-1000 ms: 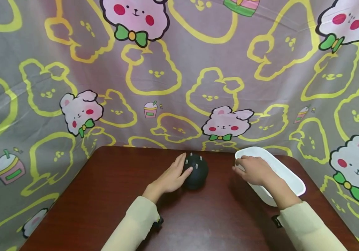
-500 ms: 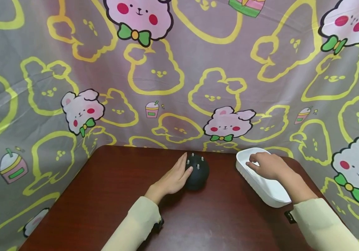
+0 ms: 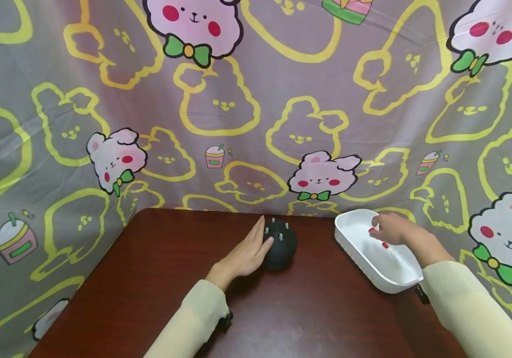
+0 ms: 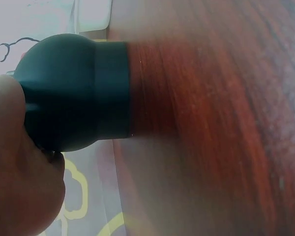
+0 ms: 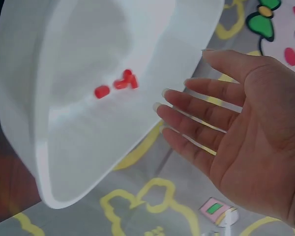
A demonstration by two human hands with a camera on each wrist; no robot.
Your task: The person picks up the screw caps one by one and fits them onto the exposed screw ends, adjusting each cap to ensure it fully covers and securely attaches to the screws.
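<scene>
A black rounded holder [image 3: 281, 245] with small pale pegs on top stands at the middle of the dark wooden table [image 3: 148, 278]. My left hand [image 3: 260, 241] rests flat against its left side with straight fingers. In the left wrist view the holder [image 4: 73, 93] fills the upper left, with my left hand [image 4: 19, 167] against it. A white oblong tray [image 3: 363, 258] sits at the right. My right hand [image 3: 380, 227] hovers over its far end, holding nothing. In the right wrist view the right hand [image 5: 179, 105] is spread beside the tray [image 5: 64, 147], which holds small red pieces [image 5: 115, 83].
A cartoon-printed cloth [image 3: 256, 109] hangs behind and around the table as a backdrop. The table's bare wood [image 4: 221, 123] stretches toward me in front of the holder and to the left.
My right hand has moved from the tray's near left rim toward its far right end, uncovering the red pieces inside. The left hand and the holder have stayed put.
</scene>
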